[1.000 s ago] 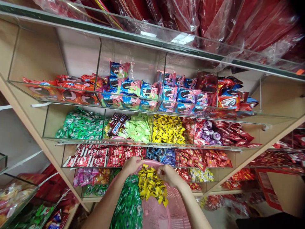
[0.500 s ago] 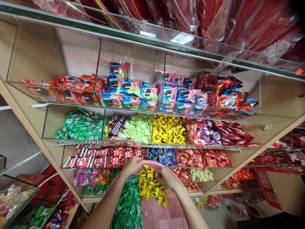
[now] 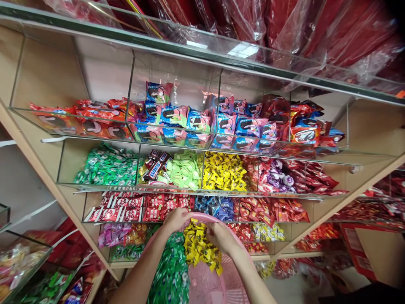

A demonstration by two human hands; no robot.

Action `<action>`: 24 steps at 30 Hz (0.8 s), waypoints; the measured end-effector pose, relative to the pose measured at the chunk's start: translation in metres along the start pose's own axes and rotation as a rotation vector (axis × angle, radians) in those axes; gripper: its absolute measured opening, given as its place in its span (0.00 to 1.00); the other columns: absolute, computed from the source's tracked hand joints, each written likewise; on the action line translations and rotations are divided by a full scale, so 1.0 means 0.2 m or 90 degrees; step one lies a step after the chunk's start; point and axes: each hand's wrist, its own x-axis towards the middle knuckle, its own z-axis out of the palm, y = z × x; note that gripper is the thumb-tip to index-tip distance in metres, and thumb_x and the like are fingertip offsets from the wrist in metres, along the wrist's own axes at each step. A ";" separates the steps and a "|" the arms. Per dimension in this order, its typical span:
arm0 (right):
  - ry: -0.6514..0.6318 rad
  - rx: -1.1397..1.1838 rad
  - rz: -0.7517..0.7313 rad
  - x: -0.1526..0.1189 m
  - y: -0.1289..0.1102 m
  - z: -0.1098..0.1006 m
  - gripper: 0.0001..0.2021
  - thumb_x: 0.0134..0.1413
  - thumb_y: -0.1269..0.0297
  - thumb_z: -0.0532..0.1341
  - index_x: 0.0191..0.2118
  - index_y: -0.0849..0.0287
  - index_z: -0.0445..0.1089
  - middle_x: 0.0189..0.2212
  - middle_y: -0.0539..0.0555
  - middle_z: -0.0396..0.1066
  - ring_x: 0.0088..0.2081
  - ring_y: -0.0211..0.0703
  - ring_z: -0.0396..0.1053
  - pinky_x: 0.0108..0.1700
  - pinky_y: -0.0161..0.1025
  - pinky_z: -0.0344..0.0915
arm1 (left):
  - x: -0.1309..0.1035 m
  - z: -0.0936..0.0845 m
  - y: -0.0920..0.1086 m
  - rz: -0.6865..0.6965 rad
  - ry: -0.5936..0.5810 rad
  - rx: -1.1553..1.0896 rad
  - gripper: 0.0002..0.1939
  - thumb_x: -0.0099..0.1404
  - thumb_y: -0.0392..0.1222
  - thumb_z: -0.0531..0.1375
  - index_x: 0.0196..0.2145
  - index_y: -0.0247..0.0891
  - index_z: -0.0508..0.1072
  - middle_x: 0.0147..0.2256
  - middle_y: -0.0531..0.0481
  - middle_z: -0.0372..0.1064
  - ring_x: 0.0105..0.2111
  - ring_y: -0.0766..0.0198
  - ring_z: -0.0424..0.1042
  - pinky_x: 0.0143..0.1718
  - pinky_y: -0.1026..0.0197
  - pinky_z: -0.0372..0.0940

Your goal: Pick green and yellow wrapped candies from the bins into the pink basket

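Observation:
My left hand [image 3: 177, 219] grips the far rim of a pink plastic basket [image 3: 205, 276], its fingers curled over the edge. Inside the basket, green-wrapped candies [image 3: 171, 270] fill the left side. Yellow-wrapped candies [image 3: 201, 245] lie in a heap beside them, towards the far rim. Over the right edge of that yellow heap is my right hand [image 3: 221, 236], fingers bent and closed against the candies. Whatever sits between its fingertips is hidden. Part of the basket floor shows bare at the near right.
Beyond the basket rises a shelf of glass-fronted compartments. Yellow candies [image 3: 223, 171], green candies [image 3: 107, 166], Snickers bars [image 3: 155, 166] and blue snack packs [image 3: 172, 116] fill several of them. At right stands an opened cardboard box [image 3: 379, 249]; more candy bins [image 3: 23, 266] are at lower left.
My right hand's fingers have shifted very slightly at the yellow candies. My left hand stays on the basket rim, and the basket's contents look the same.

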 end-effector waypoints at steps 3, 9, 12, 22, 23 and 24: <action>0.014 -0.052 0.006 0.00 -0.02 -0.01 0.08 0.40 0.75 0.51 0.24 0.61 0.67 0.23 0.50 0.68 0.26 0.35 0.60 0.28 0.31 0.51 | 0.00 0.00 0.00 -0.001 0.000 0.002 0.28 0.54 0.67 0.45 0.24 0.38 0.67 0.21 0.56 0.61 0.22 0.70 0.59 0.23 0.68 0.46; -0.087 -0.035 0.011 -0.02 -0.04 -0.03 0.09 0.35 0.78 0.52 0.23 0.62 0.66 0.21 0.49 0.67 0.24 0.34 0.61 0.25 0.30 0.49 | -0.01 -0.01 0.01 -0.005 0.004 0.013 0.28 0.54 0.66 0.46 0.24 0.38 0.68 0.21 0.55 0.61 0.22 0.70 0.57 0.23 0.68 0.45; -0.071 -0.051 0.009 -0.01 -0.04 -0.01 0.09 0.38 0.77 0.51 0.25 0.62 0.67 0.23 0.50 0.68 0.25 0.36 0.62 0.27 0.31 0.50 | -0.01 -0.01 0.02 -0.001 0.007 0.023 0.27 0.55 0.66 0.45 0.23 0.39 0.67 0.21 0.56 0.60 0.22 0.70 0.57 0.22 0.68 0.45; -0.037 -0.141 0.035 -0.01 -0.06 0.02 0.09 0.46 0.74 0.51 0.31 0.62 0.67 0.30 0.56 0.70 0.33 0.41 0.64 0.33 0.34 0.52 | -0.02 -0.02 0.03 -0.008 0.001 0.036 0.28 0.55 0.66 0.45 0.24 0.39 0.67 0.22 0.55 0.63 0.22 0.69 0.60 0.22 0.68 0.45; -0.045 -0.136 0.028 -0.01 -0.06 0.00 0.09 0.45 0.74 0.51 0.30 0.62 0.67 0.29 0.55 0.70 0.31 0.40 0.64 0.32 0.33 0.51 | -0.02 -0.02 0.03 -0.010 0.000 0.037 0.27 0.55 0.66 0.45 0.24 0.39 0.68 0.22 0.55 0.64 0.22 0.69 0.60 0.22 0.68 0.45; -0.051 -0.130 0.022 -0.02 -0.07 -0.01 0.09 0.44 0.75 0.51 0.29 0.61 0.67 0.28 0.54 0.70 0.30 0.39 0.64 0.31 0.33 0.51 | -0.01 -0.02 0.03 -0.011 -0.001 0.037 0.27 0.55 0.66 0.45 0.25 0.39 0.68 0.23 0.55 0.64 0.23 0.69 0.60 0.22 0.68 0.45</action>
